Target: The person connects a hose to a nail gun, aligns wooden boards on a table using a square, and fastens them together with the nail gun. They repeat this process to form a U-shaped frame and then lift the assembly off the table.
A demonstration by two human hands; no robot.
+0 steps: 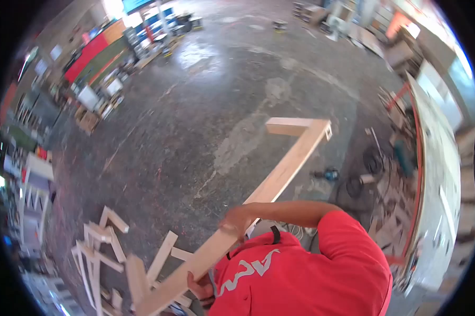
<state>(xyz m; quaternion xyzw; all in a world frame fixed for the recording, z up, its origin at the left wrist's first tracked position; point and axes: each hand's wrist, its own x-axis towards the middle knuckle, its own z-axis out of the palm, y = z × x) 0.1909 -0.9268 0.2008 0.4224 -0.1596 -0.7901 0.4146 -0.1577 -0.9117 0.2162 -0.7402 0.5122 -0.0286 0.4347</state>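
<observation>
A long pale wooden beam [285, 168] runs diagonally from the lower left to the upper right, in front of my red shirt. At its far end a shorter wooden piece [287, 126] joins it at an angle. My right hand [237, 220] is wrapped over the middle of the beam, somewhat blurred. Nearer the bottom, my left hand [200, 288] grips the beam's edge, its fingers partly hidden. Another wooden piece [136, 276] meets or overlaps the beam near its lower end; whether they are joined cannot be made out.
Several wooden frame pieces [95, 258] lie on the concrete floor [195, 137] at lower left. A blue power tool [329, 174] and a coiled cable [354, 185] are right of the beam. Beyond them are wood scraps [393, 218] and a large pale panel [437, 184].
</observation>
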